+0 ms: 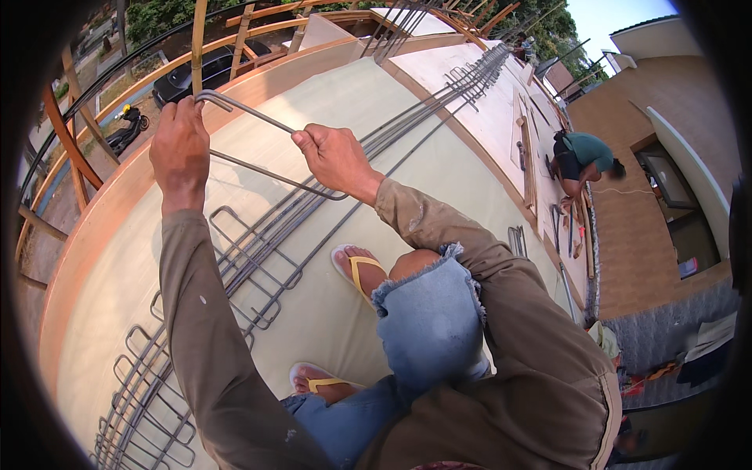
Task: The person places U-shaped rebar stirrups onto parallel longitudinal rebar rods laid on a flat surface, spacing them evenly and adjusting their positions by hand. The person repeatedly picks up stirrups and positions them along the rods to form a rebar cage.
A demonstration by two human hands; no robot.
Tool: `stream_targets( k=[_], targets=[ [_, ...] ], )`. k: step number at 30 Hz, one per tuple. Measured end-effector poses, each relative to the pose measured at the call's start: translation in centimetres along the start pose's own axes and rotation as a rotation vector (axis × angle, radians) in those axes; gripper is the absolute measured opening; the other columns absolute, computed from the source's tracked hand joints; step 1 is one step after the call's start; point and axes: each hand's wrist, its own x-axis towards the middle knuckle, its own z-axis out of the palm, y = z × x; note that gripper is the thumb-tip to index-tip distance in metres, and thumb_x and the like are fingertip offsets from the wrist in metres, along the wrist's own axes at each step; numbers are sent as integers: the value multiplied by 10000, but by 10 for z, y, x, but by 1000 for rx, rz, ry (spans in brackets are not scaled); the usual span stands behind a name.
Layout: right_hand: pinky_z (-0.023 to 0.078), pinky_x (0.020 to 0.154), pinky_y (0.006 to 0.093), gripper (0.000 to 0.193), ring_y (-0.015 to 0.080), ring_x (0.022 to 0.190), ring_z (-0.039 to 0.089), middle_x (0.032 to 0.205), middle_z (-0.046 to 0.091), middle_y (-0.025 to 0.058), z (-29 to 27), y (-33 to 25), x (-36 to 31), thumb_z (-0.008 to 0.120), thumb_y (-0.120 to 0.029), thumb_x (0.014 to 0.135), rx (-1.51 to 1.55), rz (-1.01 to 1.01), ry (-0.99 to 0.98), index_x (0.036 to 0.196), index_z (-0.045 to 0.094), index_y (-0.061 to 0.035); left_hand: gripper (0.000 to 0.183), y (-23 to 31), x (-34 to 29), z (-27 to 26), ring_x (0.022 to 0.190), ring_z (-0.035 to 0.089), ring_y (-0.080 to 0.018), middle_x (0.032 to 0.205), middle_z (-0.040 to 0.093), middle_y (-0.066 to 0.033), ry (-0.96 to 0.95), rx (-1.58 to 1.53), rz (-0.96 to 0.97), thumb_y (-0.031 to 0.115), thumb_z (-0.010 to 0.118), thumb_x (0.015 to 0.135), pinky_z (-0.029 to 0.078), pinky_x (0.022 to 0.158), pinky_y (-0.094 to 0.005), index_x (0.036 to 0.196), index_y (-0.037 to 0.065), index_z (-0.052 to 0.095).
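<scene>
Between my two hands is a bent steel stirrup (pixel 262 117), a rectangular loop of thin rebar with hooked ends, raised above the deck. My left hand (pixel 180 149) wraps round its left end, close to the hooks. At the other end my right hand (pixel 338 159) is closed on it, the thumb lying along the upper bar. Below, a bundle of long rebars (pixel 309 205) runs diagonally across the pale sheeted deck (pixel 333 102). Several more stirrups (pixel 149 392) hang around the bars at the lower left. Others (pixel 478 74) are bunched near the far end.
A curved wooden edge board (pixel 86 258) borders the deck on the left, with timber posts (pixel 199 47) beyond. Farther down stand a dark car (pixel 207 74) and a motorbike (pixel 125 131). At right, a co-worker in a green shirt (pixel 587 153) bends over beside loose timber (pixel 526 160).
</scene>
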Motion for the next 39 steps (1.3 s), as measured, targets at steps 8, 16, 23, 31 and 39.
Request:
stream_targets(
  k=[8,16,23,31,39],
  targets=[
    [478,687,510,517,477,731,606,724,621,256,-40,14,-26,479,-417,1055,-223,168,-110,823,598,30,159,41,-21,21,903,676,-363,991,641,-135,-104,-94,22,198,599,985,550,708,-484,1002,40,606],
    [466,688,489,509,417,676,556,699,585,228,-22,87,-33,443,-407,1073,-37,190,-162,857,573,34,80,74,-29,79,934,618,-356,951,590,-162,-133,-4,30,83,498,931,536,748,-480,979,40,546],
    [442,650,408,515,215,638,445,653,494,100,0,219,-83,437,-399,1082,218,395,-344,814,527,32,152,123,-97,162,923,645,-346,960,600,-154,-484,-77,178,174,590,977,545,714,-456,981,25,561],
    [393,621,365,468,125,661,397,659,415,3,31,329,-170,424,-372,1073,601,812,-689,775,489,-17,66,186,-180,219,857,643,-287,916,570,-120,-816,-105,273,61,567,920,573,671,-393,963,12,554],
    [417,661,407,485,198,641,447,654,480,75,43,361,-204,418,-371,1065,656,634,-829,796,528,17,139,197,-240,213,811,615,-303,904,540,-116,-930,-37,82,142,621,946,518,635,-423,959,32,538]
  ],
)
